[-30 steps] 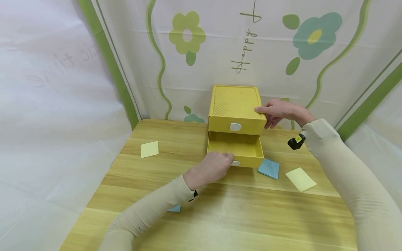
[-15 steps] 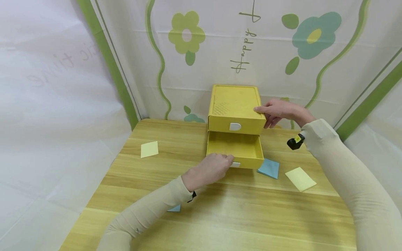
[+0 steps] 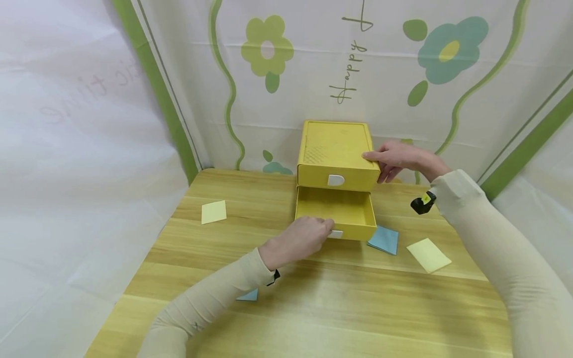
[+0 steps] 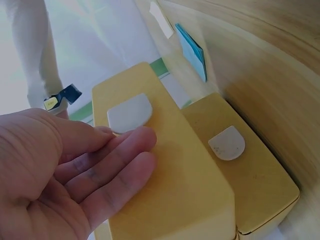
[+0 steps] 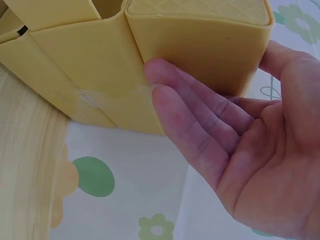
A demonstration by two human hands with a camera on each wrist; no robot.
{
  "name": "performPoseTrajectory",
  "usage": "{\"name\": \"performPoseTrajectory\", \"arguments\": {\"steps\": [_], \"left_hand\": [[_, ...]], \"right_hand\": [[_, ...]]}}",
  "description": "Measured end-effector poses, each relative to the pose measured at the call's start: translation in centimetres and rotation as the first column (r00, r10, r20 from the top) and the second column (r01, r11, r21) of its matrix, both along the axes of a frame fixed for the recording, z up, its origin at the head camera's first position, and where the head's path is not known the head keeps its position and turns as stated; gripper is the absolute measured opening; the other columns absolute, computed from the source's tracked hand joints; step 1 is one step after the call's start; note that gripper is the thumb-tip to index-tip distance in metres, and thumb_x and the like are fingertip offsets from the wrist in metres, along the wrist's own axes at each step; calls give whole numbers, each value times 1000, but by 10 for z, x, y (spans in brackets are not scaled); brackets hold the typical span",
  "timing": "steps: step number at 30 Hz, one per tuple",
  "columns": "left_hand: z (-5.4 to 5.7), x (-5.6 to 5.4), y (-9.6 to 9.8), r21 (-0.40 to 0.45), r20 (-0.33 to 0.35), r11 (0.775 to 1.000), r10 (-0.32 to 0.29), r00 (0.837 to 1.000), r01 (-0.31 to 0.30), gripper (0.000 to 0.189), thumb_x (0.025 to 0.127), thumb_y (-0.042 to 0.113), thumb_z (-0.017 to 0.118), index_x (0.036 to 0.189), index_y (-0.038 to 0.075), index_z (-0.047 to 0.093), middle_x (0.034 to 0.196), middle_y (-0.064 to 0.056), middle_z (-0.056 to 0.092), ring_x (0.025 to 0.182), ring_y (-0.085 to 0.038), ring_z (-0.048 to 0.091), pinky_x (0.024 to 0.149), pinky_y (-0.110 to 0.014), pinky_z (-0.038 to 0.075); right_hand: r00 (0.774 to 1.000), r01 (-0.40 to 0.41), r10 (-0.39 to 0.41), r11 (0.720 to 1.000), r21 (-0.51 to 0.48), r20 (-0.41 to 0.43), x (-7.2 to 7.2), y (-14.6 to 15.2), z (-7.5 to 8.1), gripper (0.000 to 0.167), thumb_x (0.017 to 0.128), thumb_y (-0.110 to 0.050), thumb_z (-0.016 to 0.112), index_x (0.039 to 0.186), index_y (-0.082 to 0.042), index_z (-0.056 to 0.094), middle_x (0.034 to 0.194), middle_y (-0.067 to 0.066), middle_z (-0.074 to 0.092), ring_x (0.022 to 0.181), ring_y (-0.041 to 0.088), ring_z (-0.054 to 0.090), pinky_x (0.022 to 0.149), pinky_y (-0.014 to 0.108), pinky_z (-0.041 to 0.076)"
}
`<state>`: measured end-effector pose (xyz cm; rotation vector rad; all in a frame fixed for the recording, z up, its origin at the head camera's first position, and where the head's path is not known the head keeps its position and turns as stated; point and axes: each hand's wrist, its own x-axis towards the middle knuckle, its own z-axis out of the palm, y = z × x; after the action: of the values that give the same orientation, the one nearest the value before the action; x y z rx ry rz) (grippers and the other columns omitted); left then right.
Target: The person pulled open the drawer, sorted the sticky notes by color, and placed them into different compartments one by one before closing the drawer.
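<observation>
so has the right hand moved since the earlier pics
No, in the head view the right hand stays at the same spot against the right edge of the box.

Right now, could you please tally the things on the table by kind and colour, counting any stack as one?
Yellow drawer stack: 1
Pale yellow paper notes: 2
Blue paper notes: 2, one partly hidden by the left sleeve
Total: 5

The place I'm in is curtained off like a booth; whether home or workplace, I can't tell. A white back cloth [image 3: 309, 107] printed with flowers [image 3: 267, 62] and "Happy" lettering [image 3: 348, 74] hangs behind my wood-grain table [image 3: 380, 308]; a left cloth [image 3: 89, 209] and right cloth [image 3: 541, 199] flank the table.
</observation>
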<state>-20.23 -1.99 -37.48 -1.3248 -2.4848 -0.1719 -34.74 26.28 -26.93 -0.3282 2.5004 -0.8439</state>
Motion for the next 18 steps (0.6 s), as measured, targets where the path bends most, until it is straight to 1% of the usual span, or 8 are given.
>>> {"name": "performPoseTrajectory", "arguments": {"steps": [3, 7, 10, 12, 15, 18], "left_hand": [[0, 0, -1, 17, -2, 1000, 1, 1000, -1, 17, 96, 5, 56, 80, 10, 59, 56, 7, 43, 51, -1, 30, 43, -12, 28], [2, 0, -4, 41, 23, 999, -7, 1000, 6, 15, 98, 13, 58, 83, 11, 62, 61, 6, 56, 51, 0, 37, 49, -12, 37], [3, 0, -8, 64, 50, 998, -21, 999, 18, 14, 98, 16, 57, 87, 12, 64, 66, 8, 61, 52, 0, 41, 50, -12, 37], [4, -1, -12, 85, 50, 996, -28, 998, 23, 15, 99, 18, 57, 88, 13, 66, 66, 9, 61, 52, 1, 43, 49, -12, 36], [4, -4, -19, 144, 51, 989, -40, 998, 33, 15, 99, 19, 57, 89, 13, 68, 65, 9, 60, 51, 1, 45, 49, -12, 35], [5, -8, -28, 212, 51, 976, -50, 997, 38, 14, 98, 17, 58, 91, 10, 69, 65, 8, 61, 51, 1, 47, 50, -10, 37]], "right_hand": [[1000, 1, -1, 1000, 1, 0, 0, 0, 0, 60, 98, -56, 46, 86, 1, 62, 84, 19, 75, 72, 24, 73, 67, 38, 61], [1000, 1, -1, 1000, 4, -6, 0, 1, -1, 60, 98, -56, 46, 81, 0, 59, 82, 18, 74, 73, 24, 73, 67, 37, 61], [1000, 2, -2, 1000, 7, -6, 0, 2, -1, 60, 98, -56, 46, 79, 0, 57, 82, 19, 74, 73, 24, 73, 67, 37, 61], [1000, 2, -2, 1000, 6, -6, 0, 2, -2, 61, 99, -56, 46, 78, 0, 56, 82, 19, 74, 73, 24, 73, 68, 38, 61], [1000, 2, -2, 1000, 3, -11, 0, 2, -3, 60, 99, -55, 46, 78, 1, 56, 81, 19, 74, 73, 24, 73, 67, 38, 61], [1000, 2, -2, 1000, -2, -15, -1, 2, -4, 60, 99, -54, 46, 77, 1, 56, 81, 20, 74, 72, 25, 73, 67, 38, 61]]}}
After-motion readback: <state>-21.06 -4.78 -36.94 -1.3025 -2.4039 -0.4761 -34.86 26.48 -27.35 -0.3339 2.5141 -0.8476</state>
